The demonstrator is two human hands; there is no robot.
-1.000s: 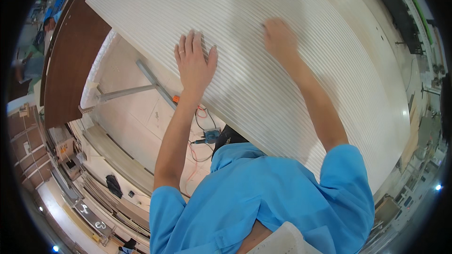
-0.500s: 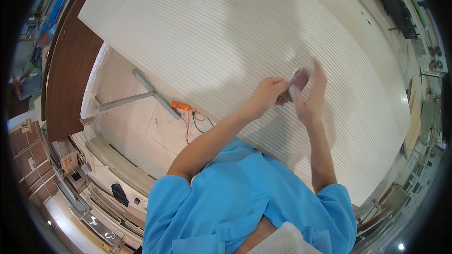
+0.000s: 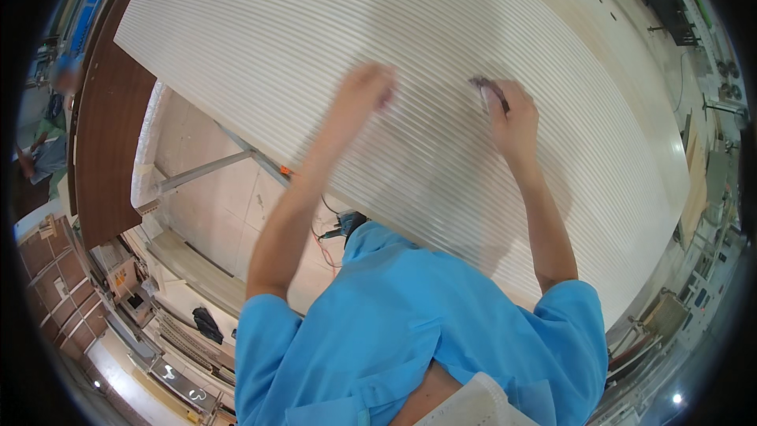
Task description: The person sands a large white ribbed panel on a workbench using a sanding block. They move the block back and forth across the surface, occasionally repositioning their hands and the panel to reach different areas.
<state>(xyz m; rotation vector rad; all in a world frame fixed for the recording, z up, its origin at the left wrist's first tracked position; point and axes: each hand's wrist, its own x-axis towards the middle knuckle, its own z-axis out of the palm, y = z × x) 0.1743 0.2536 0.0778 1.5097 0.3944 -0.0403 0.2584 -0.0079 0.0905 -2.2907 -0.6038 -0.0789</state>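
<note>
A large pale panel [image 3: 315, 43] with fine parallel grooves lies in front of me. My right hand [image 3: 516, 114] is closed on a small folded piece of sandpaper [image 3: 497, 96], dark purplish-brown and bent into a curve, at the panel's surface right of the middle. My left hand [image 3: 364, 91] is over the panel further left, apart from the right one. Motion smears its fingers, which look curled; whether anything is in them I cannot make out.
Left of the panel stands a dark brown board [image 3: 114, 126]. Below the panel's near edge are a metal stand leg [image 3: 209, 172], a thin orange cable and a dark teal power tool [image 3: 341, 226] close to my body. A person [image 3: 49, 154] is at the far left.
My hands have parted: the left let go of the sandpaper and moved left, while the right keeps it and has turned it toward the grooved panel. The power tool has come into view.
</note>
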